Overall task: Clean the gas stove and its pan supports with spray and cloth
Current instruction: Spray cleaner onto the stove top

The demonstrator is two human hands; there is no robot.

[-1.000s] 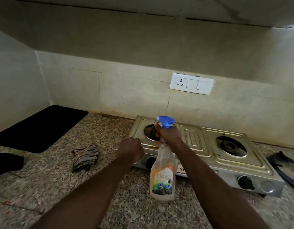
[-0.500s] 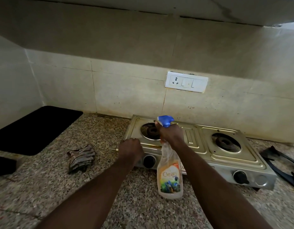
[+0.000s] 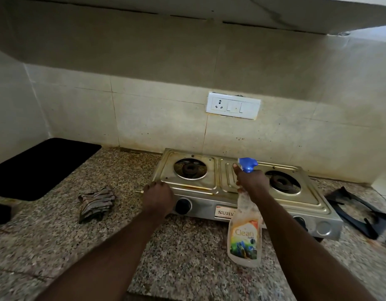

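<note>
Both grips occupied: right grip (image 3: 251, 183), curled round the bottle (image 3: 245, 233), has moved from left burner (image 3: 190, 169) toward right burner (image 3: 282, 184). Left grip (image 3: 158, 198) still clasps the stove (image 3: 209, 185); spraying likely half done.

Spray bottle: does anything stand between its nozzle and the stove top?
Nothing visible. The right hand holds the bottle over the stove; the pan supports lie off on the counter to its right, and the left hand holds the front left corner, clear of the nozzle.
</note>
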